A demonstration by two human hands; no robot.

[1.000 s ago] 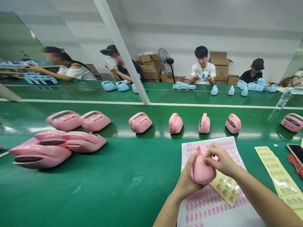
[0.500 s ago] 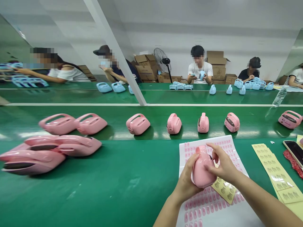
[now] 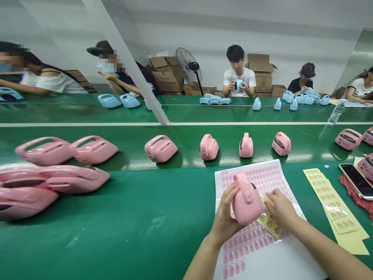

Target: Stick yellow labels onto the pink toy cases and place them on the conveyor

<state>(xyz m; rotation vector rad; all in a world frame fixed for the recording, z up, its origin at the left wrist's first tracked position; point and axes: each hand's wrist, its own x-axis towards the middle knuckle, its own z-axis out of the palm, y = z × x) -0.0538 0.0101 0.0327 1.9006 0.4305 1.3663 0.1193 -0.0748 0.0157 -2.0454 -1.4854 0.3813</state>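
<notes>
My left hand (image 3: pixel 225 212) grips a pink plastic case (image 3: pixel 246 200) with a carry handle, held upright above a white sheet of pink oval stickers (image 3: pixel 256 249). My right hand (image 3: pixel 279 208) has its fingers pinched down on a small yellow sticker sheet (image 3: pixel 271 222) that lies on the white sheet, just right of the case. Whether a sticker sits between the fingertips is too small to tell.
A row of pink cases (image 3: pixel 209 147) stands on the green belt (image 3: pixel 116 217), with more piled at the left (image 3: pixel 52 179). Yellow backing sheets (image 3: pixel 335 210) and a phone (image 3: pixel 354 181) lie at the right. Other people handle blue cases (image 3: pixel 256 104) across the far belt.
My right hand left the top of the pink case and dropped to the yellow sticker sheet. My left hand turned the case so its side faces me. The view swung a little to the right.
</notes>
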